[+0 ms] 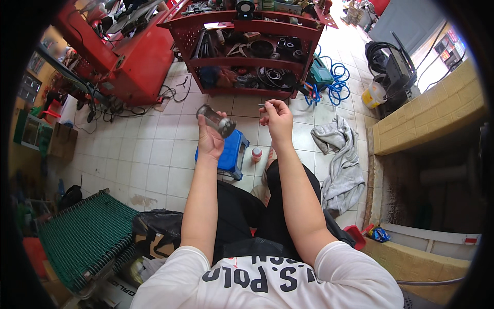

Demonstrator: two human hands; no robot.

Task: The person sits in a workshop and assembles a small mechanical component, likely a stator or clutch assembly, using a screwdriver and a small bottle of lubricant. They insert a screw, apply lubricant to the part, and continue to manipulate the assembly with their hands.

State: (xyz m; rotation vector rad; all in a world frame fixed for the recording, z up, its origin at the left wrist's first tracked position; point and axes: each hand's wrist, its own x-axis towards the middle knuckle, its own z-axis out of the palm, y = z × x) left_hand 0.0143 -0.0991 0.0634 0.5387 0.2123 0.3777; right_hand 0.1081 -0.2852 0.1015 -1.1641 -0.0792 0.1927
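In the head view my left hand [210,138] is closed round a see-through cylinder with dark and silver ends [216,120], held tilted. To its right my right hand [278,122] pinches a small, thin silver piece [262,105], apart from the cylinder. Beneath my left hand sits a blue plastic stool [236,154]. A small bottle with a red label [257,154] stands on the tiled floor just right of the stool, near my bare foot.
A red tool cart [242,65] with parts stands ahead, red machinery [131,67] at upper left. A blue hose [337,77], white bucket [374,96] and crumpled grey cloth [334,154] lie rightward, beside a yellow wall edge [411,108]. A green folding seat [87,234] is at lower left.
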